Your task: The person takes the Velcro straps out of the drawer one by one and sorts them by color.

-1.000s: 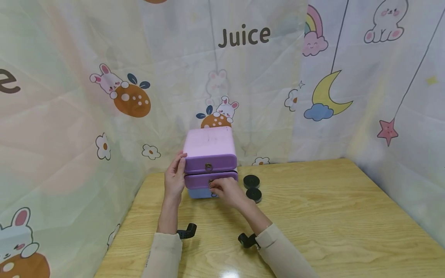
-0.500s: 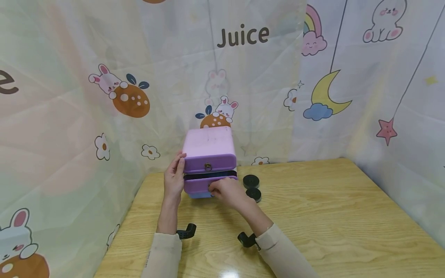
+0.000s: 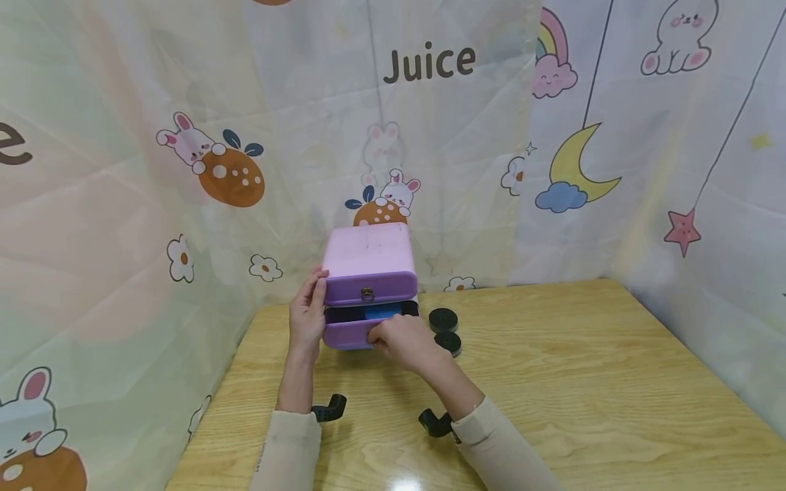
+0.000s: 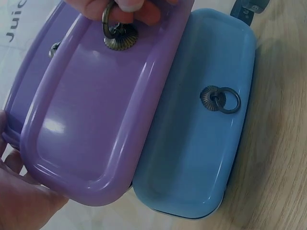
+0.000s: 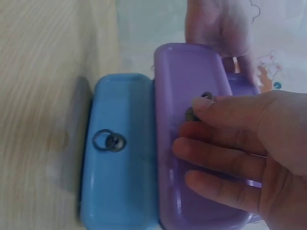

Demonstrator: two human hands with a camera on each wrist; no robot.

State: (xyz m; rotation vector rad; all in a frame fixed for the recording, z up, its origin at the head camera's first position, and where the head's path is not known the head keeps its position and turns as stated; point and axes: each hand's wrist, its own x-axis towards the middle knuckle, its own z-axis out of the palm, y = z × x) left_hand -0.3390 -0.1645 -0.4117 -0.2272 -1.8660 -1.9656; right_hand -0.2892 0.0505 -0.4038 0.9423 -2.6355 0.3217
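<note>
The cabinet (image 3: 371,262) is showing a pink top (image 3: 367,247), two purple drawers (image 3: 344,291) and, at its bottom, a blue drawer (image 4: 187,129). Behind the cabinet, pale cloth (image 3: 307,170) is displaying rabbits (image 3: 190,146) and white flowers (image 3: 266,269); under the cabinet, the tabletop (image 3: 552,382) is showing tan woodgrain.

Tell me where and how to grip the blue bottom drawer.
Pinch the ring pull, probably best from the front and slightly below. It hangs near the middle of the blue drawer, whose smooth front offers little else to hold, and the open purple drawer juts out above it.
</note>
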